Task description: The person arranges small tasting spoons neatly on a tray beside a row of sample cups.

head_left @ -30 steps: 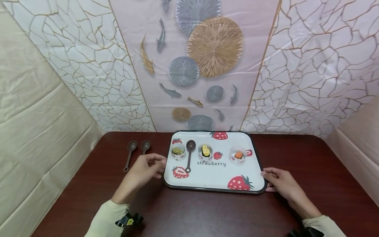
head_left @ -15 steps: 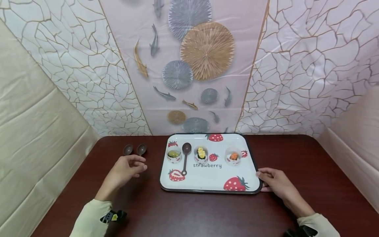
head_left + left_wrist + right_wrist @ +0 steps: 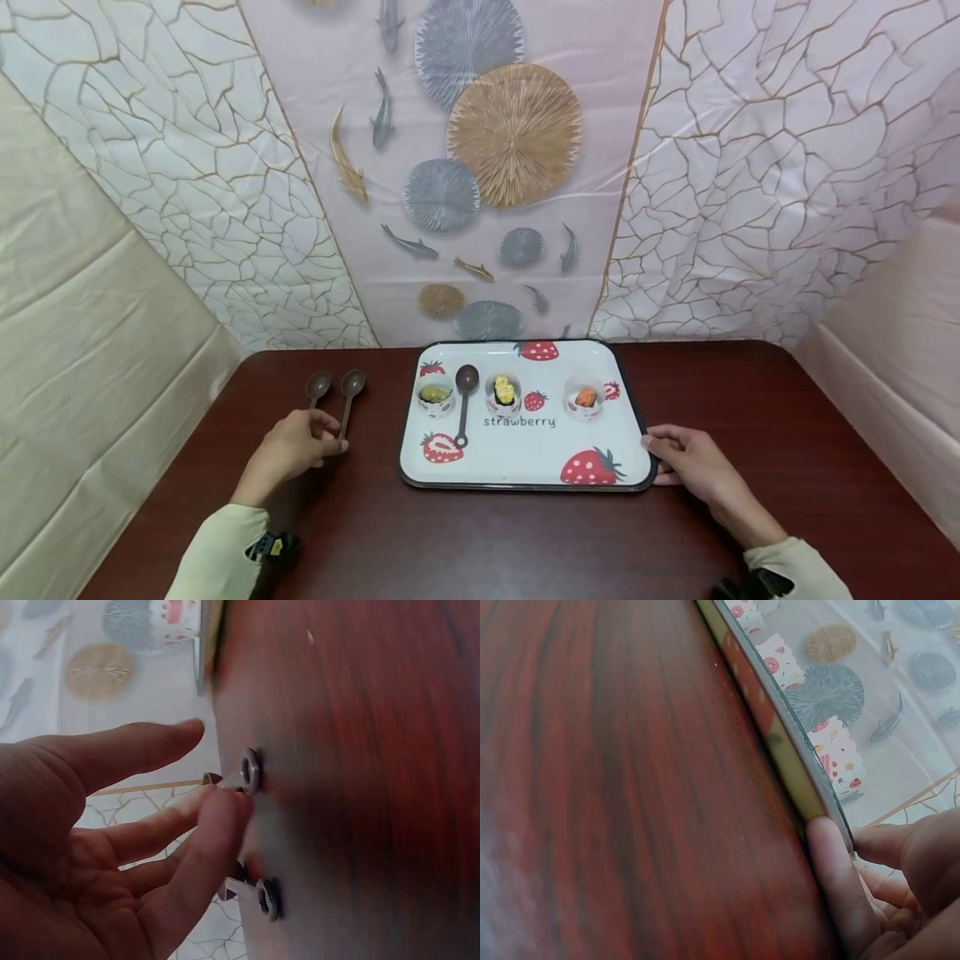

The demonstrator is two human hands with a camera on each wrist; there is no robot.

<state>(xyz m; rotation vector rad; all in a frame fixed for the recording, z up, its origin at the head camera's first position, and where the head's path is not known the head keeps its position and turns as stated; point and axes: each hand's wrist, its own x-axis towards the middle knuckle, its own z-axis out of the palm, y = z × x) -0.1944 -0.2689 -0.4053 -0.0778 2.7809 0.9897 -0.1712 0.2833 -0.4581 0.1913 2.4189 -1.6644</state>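
My left hand point(image 3: 285, 454) is at the handle end of a brown spoon point(image 3: 352, 385) on the table. In the left wrist view its thumb stands apart from the fingers, and a fingertip is at the spoon's ring end point(image 3: 253, 771). A second brown spoon point(image 3: 318, 387) lies to the left, its handle partly hidden by the hand. At the near right corner of a white strawberry-print tray point(image 3: 517, 465), my right hand point(image 3: 701, 471) pinches the rim between thumb and fingers. On the tray lie a third spoon point(image 3: 462, 417) and small cups.
The cups on the tray hold green food point(image 3: 435, 395), a yellow-topped piece point(image 3: 503, 392) and an orange piece point(image 3: 584, 398). The dark red-brown table point(image 3: 480, 542) reaches back to a patterned cloth point(image 3: 517, 275). Beige cloth walls flank it.
My left hand has moved left, away from the tray's left edge to the spoons. My right hand stays on the tray's rim. The whole view has shifted slightly.
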